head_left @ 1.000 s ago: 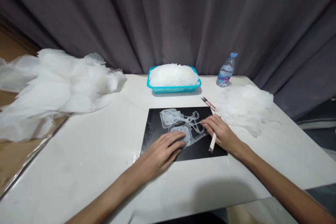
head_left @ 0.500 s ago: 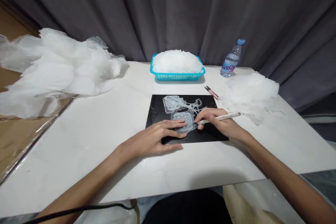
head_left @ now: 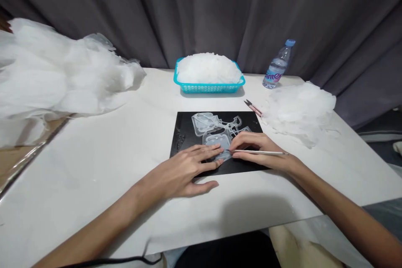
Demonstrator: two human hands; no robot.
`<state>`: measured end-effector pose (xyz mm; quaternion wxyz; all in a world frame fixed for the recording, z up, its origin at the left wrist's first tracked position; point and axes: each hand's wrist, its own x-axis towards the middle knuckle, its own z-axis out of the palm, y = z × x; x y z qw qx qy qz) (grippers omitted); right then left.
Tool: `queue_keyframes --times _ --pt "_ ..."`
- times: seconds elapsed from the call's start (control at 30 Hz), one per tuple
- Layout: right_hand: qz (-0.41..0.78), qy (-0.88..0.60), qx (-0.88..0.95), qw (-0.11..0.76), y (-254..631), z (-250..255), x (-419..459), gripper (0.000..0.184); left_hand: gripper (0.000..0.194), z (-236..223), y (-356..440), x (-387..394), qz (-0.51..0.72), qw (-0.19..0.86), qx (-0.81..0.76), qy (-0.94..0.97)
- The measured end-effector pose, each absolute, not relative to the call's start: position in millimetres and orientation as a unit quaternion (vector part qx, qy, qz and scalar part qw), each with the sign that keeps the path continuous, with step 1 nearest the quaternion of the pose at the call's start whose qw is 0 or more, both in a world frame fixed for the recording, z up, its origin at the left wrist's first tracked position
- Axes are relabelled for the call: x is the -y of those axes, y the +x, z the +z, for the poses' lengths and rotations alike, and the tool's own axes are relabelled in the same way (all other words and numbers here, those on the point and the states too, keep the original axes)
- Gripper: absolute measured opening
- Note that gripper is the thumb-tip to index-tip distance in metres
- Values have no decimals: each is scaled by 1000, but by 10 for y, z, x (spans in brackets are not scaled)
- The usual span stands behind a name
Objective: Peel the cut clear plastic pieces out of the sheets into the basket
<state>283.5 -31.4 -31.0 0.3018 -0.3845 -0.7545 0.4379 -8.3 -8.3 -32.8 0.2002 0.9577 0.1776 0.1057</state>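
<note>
The translucent sheet (head_left: 215,139) is positioned flat on the black board (head_left: 188,167). It is pressed at its near part by the spread fingers of the left hand (head_left: 188,165). The slim white tool (head_left: 257,152) is gripped between the closed fingers of the right hand (head_left: 257,146), its tip directed at the sheet. The red-handled snips (head_left: 253,109) are located beyond the board, beside the right white pile (head_left: 300,111). The filled blue basket (head_left: 210,88) and the bottle (head_left: 278,67) are placed farther back.

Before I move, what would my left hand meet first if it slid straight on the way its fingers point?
Most likely the tip of the thin white tool held in your right hand, with that hand's fingers just behind it. Your left hand looks very close; contact is unclear.
</note>
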Motion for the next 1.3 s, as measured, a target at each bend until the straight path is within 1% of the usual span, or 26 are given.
queue_keyframes --times 0.17,0.3,0.5,0.73,1.0,1.2,1.3 --pt "415 -367 783 283 2797 -318 361 16 50 -258 -57 74 85 213 -177 957" --pt "382 -344 813 275 2784 -327 376 14 54 -265 -59 86 83 234 -185 951" --pt "359 -322 829 282 2742 -380 371 10 55 -242 -69 118 55 226 -209 950" --pt "356 -326 832 273 2731 -388 366 14 51 -199 -55 95 68 262 -214 939" --pt "345 -318 839 275 2732 -403 365 14 51 -228 -66 94 56 250 -207 944" --pt "279 -293 880 249 2741 -396 386 22 50 -219 -51 90 23 237 -212 948" --pt "255 -293 891 236 2767 -395 395 23 51 -214 -46 88 28 238 -212 948"
